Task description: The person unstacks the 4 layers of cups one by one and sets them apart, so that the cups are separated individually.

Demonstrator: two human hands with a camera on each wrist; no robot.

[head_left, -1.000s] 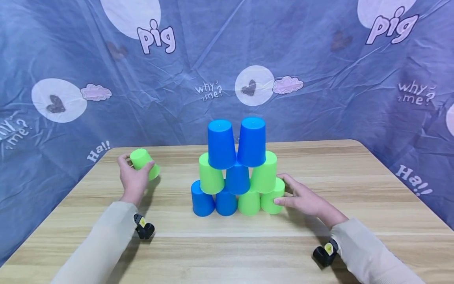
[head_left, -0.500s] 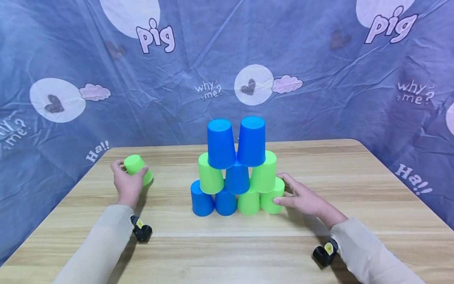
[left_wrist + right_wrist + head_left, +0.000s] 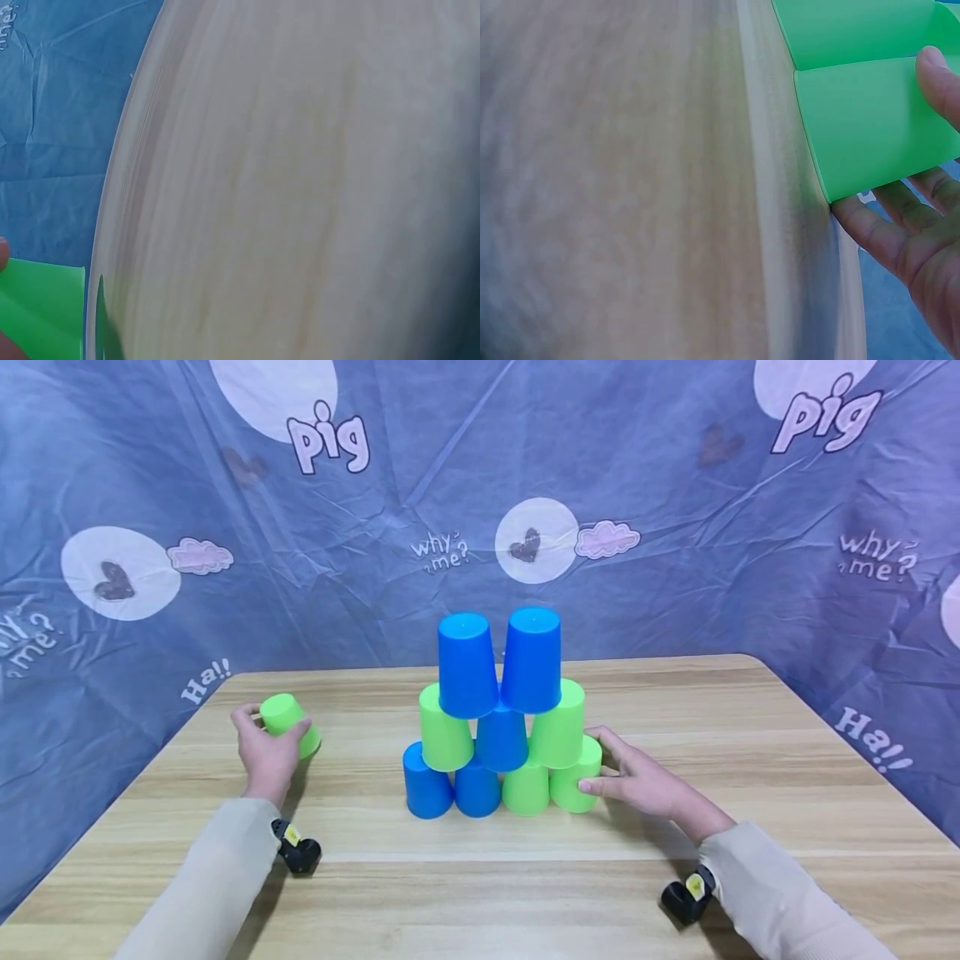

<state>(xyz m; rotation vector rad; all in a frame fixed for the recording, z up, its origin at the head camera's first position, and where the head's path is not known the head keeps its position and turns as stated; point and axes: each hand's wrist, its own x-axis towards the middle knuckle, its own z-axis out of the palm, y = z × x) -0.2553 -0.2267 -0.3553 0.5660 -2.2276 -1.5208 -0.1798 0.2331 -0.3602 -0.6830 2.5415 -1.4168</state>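
Note:
On the left, my left hand (image 3: 268, 750) grips an upside-down green cup (image 3: 282, 713), thumb on its near side and fingers on its far side. The left wrist view catches only part of that cup (image 3: 45, 307) at the lower left corner. In the middle stands a pyramid of upturned cups: two blue cups (image 3: 534, 658) on top, a blue cup (image 3: 502, 737) between two green ones below, and several along the bottom. My right hand (image 3: 648, 783) holds the bottom row's rightmost green cup (image 3: 573, 787), with its thumb (image 3: 937, 79) in front and fingers around the side.
The pyramid rests on a wooden table (image 3: 480, 902), whose back edge runs behind it. A blue printed cloth (image 3: 360, 568) hangs behind the table. Each sleeve carries a black wrist camera (image 3: 300, 852).
My left hand has moved left and down toward the tabletop with the green cup, slowing in the last half second. My right hand and the pyramid have stayed put.

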